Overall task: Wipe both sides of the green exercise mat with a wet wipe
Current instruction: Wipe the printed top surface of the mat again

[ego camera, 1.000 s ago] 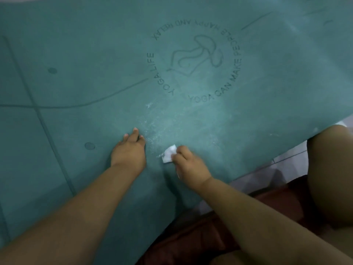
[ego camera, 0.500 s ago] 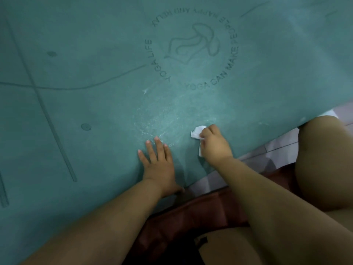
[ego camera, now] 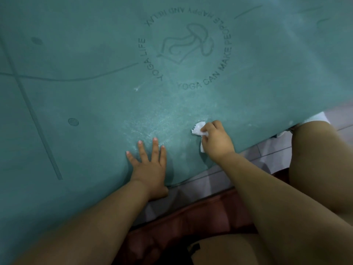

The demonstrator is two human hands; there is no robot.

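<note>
While the left hand [ego camera: 150, 169] presses flat on the green mat [ego camera: 86, 111], the right hand [ego camera: 215, 139] pinches a wet wipe [ego camera: 198, 128] — touching it.

Green mat [ego camera: 95, 115] with circular lettering, white wipe [ego camera: 198, 128]

My left hand [ego camera: 150, 169] lies flat at lower centre, fingers straight and spread, forearm running to lower left. My right hand [ego camera: 216, 139], right of centre, fingers curled, pinching a wipe [ego camera: 198, 129]; forearm to lower right.
</note>
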